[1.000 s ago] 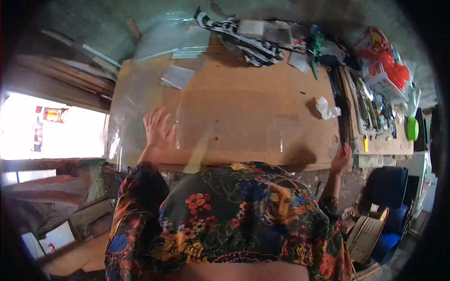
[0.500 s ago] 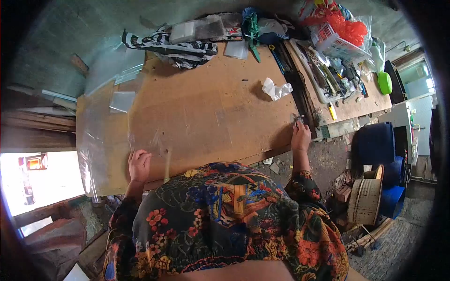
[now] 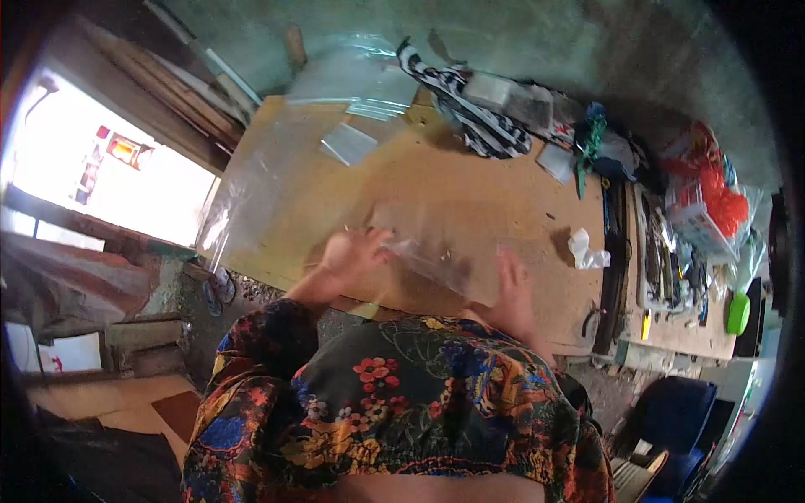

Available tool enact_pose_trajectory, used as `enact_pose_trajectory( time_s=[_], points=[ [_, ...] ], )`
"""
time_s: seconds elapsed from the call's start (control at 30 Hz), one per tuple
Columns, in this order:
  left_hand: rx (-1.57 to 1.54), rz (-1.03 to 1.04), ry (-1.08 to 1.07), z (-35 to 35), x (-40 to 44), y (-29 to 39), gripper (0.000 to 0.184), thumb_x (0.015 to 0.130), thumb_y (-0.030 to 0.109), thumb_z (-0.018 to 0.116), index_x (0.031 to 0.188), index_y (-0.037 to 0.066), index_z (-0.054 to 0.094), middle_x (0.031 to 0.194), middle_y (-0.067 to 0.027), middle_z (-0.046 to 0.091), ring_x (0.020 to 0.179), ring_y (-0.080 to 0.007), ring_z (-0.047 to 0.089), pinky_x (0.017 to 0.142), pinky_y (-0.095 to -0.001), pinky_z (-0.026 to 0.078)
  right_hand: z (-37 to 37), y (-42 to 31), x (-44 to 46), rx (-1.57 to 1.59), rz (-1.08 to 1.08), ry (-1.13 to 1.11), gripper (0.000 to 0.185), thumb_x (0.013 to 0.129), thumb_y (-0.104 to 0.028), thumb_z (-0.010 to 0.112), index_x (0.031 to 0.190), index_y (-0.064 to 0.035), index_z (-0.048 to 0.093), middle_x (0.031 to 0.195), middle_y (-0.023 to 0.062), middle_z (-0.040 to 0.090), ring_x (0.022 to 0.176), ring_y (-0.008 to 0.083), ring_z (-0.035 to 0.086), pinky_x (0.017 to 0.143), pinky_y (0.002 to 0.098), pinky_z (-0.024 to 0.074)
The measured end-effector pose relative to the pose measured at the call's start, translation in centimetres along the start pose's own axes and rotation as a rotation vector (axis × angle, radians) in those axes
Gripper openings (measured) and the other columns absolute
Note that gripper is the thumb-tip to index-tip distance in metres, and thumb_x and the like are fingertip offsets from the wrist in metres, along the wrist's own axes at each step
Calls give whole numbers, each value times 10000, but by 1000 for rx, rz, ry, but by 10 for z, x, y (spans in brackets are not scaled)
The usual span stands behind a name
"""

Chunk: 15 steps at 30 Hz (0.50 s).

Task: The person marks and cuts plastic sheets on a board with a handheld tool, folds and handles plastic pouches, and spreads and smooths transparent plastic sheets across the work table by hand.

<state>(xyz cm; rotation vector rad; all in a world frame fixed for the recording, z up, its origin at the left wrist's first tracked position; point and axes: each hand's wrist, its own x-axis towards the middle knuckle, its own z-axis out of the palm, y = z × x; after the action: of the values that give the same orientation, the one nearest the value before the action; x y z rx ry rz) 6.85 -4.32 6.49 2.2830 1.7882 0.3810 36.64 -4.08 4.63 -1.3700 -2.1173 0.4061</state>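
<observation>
On the brown board [image 3: 402, 186] a thin clear plastic sheet [image 3: 436, 261] lies near the front edge, between my hands. My left hand [image 3: 356, 254] is at the sheet's left end, its fingers curled toward the plastic; whether they grip it is blurred. My right hand [image 3: 511, 295] is at the sheet's right side, palm down with fingers spread and blurred by motion. Behind my left hand lies a small clear packet [image 3: 349, 144], and a stack of clear plastic [image 3: 377, 96] sits at the back left.
White crumpled tissue [image 3: 587, 250] lies at the right of the board. A striped black and white cloth [image 3: 482, 126] is at the back. Further right are a tray of tools [image 3: 662, 251], a white basket [image 3: 700, 210] and a green object [image 3: 738, 313].
My right hand has left the small dark tool at the right edge and moved in over the plastic. My left hand has also moved inward. The camera view has turned.
</observation>
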Motion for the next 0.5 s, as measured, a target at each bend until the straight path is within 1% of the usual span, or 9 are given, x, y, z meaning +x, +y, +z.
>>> enact_pose_trajectory(
  time_s=[0.07,0.1,0.13,0.17,0.2,0.27,0.33,0.4,0.5],
  points=[
    [-28,49,-32,-22,-1,21,282,742,351,566,927,139,540,836,-74,581,762,-284,576,646,-395,458,19,-22,20,-234,-252,-115,551,698,-235,639,1162,-10,444,1092,173,515,1039,348,464,953,420,295],
    [-61,115,-78,-34,-3,24,308,726,369,584,923,136,544,839,-74,579,766,-289,574,644,-393,456,32,-14,26,-233,-276,-111,551,698,-235,639,1162,-10,444,1092,173,515,1039,348,464,953,420,295],
    [-54,103,-58,-46,-6,22,308,726,369,584,923,136,544,839,-74,579,766,-289,574,644,-393,456,48,4,31,-142,-323,-216,442,714,-199,615,1097,-22,484,1016,164,548,962,329,507,889,405,346],
    [-82,102,-161,-59,-9,18,294,727,359,590,900,124,553,821,-76,576,759,-292,570,640,-391,452,57,15,40,-52,-368,-320,336,729,-163,591,1031,-34,524,940,154,580,885,310,550,825,390,397],
    [-112,101,-264,-70,-12,11,281,729,349,596,877,113,562,802,-78,573,753,-294,567,636,-389,448,52,13,49,-54,-390,-316,336,729,-163,591,1031,-34,524,940,154,580,885,310,550,825,390,397],
    [-168,76,-274,-93,-26,-16,251,733,319,599,857,102,574,791,-80,580,748,-280,573,638,-377,449,26,-4,67,-3,-164,-522,164,749,-152,536,886,-84,596,883,109,609,813,286,571,722,385,445],
    [-234,50,-293,-124,-45,-42,222,737,289,601,836,92,586,780,-82,587,742,-265,579,640,-365,450,-10,-36,95,62,-187,-576,126,751,-163,527,823,-90,601,828,122,607,763,303,574,666,387,450],
    [-425,-161,-362,-160,-57,-62,162,735,230,597,789,78,602,772,-79,606,733,-228,589,647,-341,450,-9,-55,122,130,-192,-632,116,753,-173,519,761,-97,606,773,134,604,714,321,577,611,390,455],
    [-209,-287,-253,-170,-60,-134,71,731,98,608,770,42,588,747,-98,604,690,-193,588,641,-298,462,39,-84,185,1,-310,-606,112,732,-181,521,742,-99,597,700,149,589,672,336,572,583,419,439]
  ],
)
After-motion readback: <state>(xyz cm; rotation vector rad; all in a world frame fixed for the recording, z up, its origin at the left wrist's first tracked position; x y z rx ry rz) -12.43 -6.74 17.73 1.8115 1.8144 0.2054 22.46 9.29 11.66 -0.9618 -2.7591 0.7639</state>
